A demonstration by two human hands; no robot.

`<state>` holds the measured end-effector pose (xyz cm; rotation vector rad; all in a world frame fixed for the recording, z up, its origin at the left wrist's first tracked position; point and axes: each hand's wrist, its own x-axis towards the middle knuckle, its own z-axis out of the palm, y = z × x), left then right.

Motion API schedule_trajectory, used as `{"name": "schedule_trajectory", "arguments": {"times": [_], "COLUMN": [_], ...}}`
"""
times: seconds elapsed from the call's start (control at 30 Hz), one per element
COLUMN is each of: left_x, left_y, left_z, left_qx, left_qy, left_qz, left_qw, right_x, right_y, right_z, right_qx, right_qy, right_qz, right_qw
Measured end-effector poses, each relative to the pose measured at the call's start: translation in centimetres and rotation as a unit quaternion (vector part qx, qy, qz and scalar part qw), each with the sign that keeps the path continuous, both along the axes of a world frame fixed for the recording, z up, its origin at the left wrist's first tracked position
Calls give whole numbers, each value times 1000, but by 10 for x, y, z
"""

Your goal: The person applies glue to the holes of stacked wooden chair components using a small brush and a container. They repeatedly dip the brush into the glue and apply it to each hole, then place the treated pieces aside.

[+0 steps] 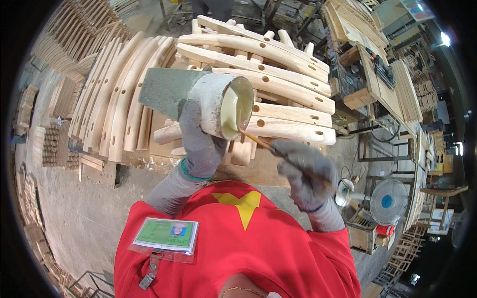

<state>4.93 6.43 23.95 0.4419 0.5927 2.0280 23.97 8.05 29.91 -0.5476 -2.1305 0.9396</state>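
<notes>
My gloved left hand (198, 134) is wrapped round a white, stained pot (210, 102), tilted so its mouth faces right. Thick cream-coloured liquid (228, 115) coats its inside. A flat grey-green piece (166, 91) juts out to the left behind the pot; how it joins the pot is hidden. In my gloved right hand (309, 174) is a thin brownish stick (257, 141), its far end at the pot's lower rim. My right fingers are closed round it and slightly blurred. Curved pale wooden pieces (278, 77) with holes and slots lie stacked just beyond both hands.
More curved wooden pieces (124, 94) stand side by side at the left of the bench (144, 160). A workbench (370, 92) with tools stands to the right. Near my right elbow are a fan (389, 201) and a wooden crate (361, 236). Wood stacks line the left side.
</notes>
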Motion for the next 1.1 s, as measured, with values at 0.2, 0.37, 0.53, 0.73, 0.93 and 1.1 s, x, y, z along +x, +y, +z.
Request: {"name": "schedule_trajectory", "arguments": {"times": [0.2,0.37,0.53,0.73,0.93,1.1], "left_x": [0,9,3,-9,-8,-6], "left_y": [-1,0,13,37,37,35], "left_z": [3,1,-13,-43,-44,-45], "left_qx": [1,40,55,-36,-47,-7], "left_qy": [-15,404,-130,-59,-67,-45], "left_qz": [-31,186,-98,-53,-58,-22], "left_qw": [999,895,985,996,995,999], "right_x": [3,-2,1,-5,-22,-27], "right_y": [-14,-14,7,75,83,77], "right_z": [-12,-20,-13,-23,-24,-30], "right_qx": [-185,-259,-222,-254,-120,-24], "right_qy": [262,280,291,23,-161,-154], "right_qz": [-18,-28,-126,-186,-127,-84], "right_qw": [947,924,922,949,971,984]}}
